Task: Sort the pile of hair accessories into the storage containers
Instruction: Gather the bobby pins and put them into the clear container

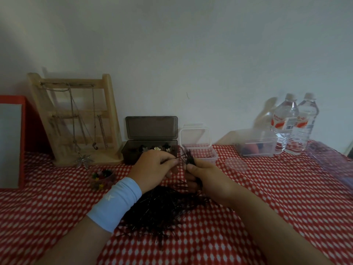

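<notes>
A table [267, 197] under a red-and-white patterned cloth carries a heap of black hairpins [160, 211] at its near centre. Along the far edge, left to right, stand a red-framed mirror [11, 140], a wooden necklace stand [76, 119], a dark box [133, 152] with its lid up, a clear box [210, 155], a clear tub [257, 144] and two water bottles [295, 123]. A small round pot [102, 177] of coloured clips sits left of the heap, and a round clear lid [236, 164] lies near the clear box.

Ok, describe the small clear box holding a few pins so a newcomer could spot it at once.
Along the far edge of the red-and-white tablecloth, three boxes stand between the wooden necklace stand and the water bottles. The small clear box is the middle one. Unlike the smoky dark box left of it and the larger clear box to its right, it has a white-rimmed lid.
</notes>
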Motion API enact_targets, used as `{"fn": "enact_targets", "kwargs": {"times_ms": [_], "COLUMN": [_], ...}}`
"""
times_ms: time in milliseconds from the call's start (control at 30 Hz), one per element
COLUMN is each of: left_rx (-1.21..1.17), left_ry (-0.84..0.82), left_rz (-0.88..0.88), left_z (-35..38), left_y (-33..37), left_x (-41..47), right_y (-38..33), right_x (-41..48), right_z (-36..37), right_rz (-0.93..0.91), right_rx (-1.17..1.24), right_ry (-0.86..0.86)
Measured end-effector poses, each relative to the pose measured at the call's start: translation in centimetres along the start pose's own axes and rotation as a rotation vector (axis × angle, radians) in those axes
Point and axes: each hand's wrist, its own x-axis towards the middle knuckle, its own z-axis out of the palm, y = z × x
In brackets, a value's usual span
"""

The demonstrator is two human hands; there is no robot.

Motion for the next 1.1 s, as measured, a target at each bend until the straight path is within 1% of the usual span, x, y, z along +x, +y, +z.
{"fn": "enact_targets", "kwargs": {"times_ms": [100,200,233,300,367,400,433,467,533,600,667,733,833,933,967,1000,1100], "left_rx": [0.018,0.118,0.121,0.108,0.109,0.107,0.104,0.091,0.011,-0.120,-0.204,-0.175,-0.071,-0.034,-0.039,-0.069,-0.166], "left_ry": [0.129,0.192,0.189,0.091,-0.082,-0.137,-0.144,-0.103,0.055,0.175,0.204,0.149,0.036,-0.102,-0.125,-0.105,0.118], "left_rz": [0.000,0.059,0.053,0.016,0.015,0.026,0.036,0.038,0.001,-0.056,-0.080,-0.062,-0.035,-0.044,-0.046,-0.040,0.010], "left_z": [0.2,0.5,0.4,0.2,0.4,0.7,1.1,1.5,2.0,2.3,2.4,2.7,2.9,2.1,1.7,1.3,0.5], "left_y": [0.1,0.4,0.4,0.3,0.4,0.5,0.7,0.8,1.1,1.4,1.7,1.6,1.2,0.8,0.7,0.6,0.6], "left_x": [-0.1,-0.3,-0.4,-0.5,-0.9,-1.1,-1.3,-1.4,-1.4,-1.4,-1.5,-1.7,-1.7,-1.4,-1.3,-1.3,-0.9], "right_y": [0.0,-0.1,-0.1,-0.2,-0.2,-0.2,-0.2,-0.2,-0.1,-0.2,-0.5,-0.6,-0.7,-1.1,-1.1,-1.2,-1.1], "right_x": [0.1,0.1,0.1,0.1,0.1,0.1,0.1,0.1,0.3,0.5,0.2,0.0,-0.2,-0.6,-0.7,-0.8,-0.8], "right_z": [-0.2,-0.3,-0.4,-0.5,-0.6,-0.5,-0.4,-0.2,-0.2,-0.3,-0.3,0.0,0.2,0.2,0.1,0.1,0.0], "right_rz": [-0.013,-0.017,-0.023,-0.045,-0.061,-0.064,-0.062,-0.057,-0.071,-0.093,-0.070,-0.033,-0.029,-0.024,-0.020,-0.014,-0.007], "right_rx": [-0.038,-0.055,-0.052,-0.047,-0.048,-0.061,-0.092,-0.127,-0.127,-0.028,0.080,0.144,0.107,0.051,0.033,0.016,-0.046], "right_ry": [0.036,0.055,0.062,0.091,0.117,0.125,0.140,0.168,0.240,0.275,0.239,0.166,0.099,0.111,0.123,0.131,0.086]}}
